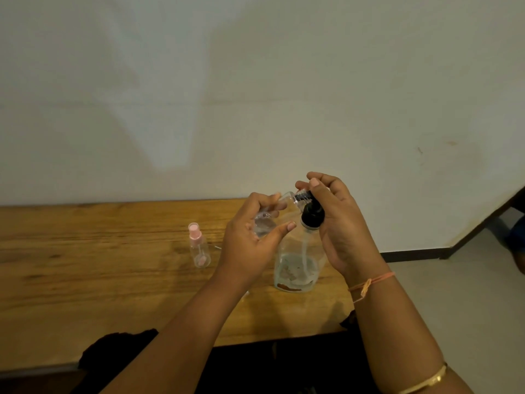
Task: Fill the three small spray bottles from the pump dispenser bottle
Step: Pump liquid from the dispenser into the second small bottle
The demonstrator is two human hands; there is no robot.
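Left hand (252, 237) grips a small spray bottle (265, 223), fingers (284, 227) curled round its clear body. We see no cap on it. It is tilted, mouth up against the nozzle. Right hand (338, 220) has its fingers curled over the black pump head (311, 214) of the pump dispenser bottle (295, 265), which stands on the counter (99, 265) between the forearms, with liquid only in its lower part. We can't read the level in the held bottle. A pink-capped spray bottle (199, 248) stands upright on the counter, left of the left hand and apart from it. The third bottle is not in view.

Risks as we judge them:
- The mouth is narrow, so a slight misalignment at the nozzle sends the squirt down the outside onto hand and counter.
- Nothing steadies the dispenser's base, so a hard off-centre press could tip or skid it.
- The low level may make the pump sputter air.
- A wet bottle could slip in the grip.
- Tilted this far, it could spill as it fills.
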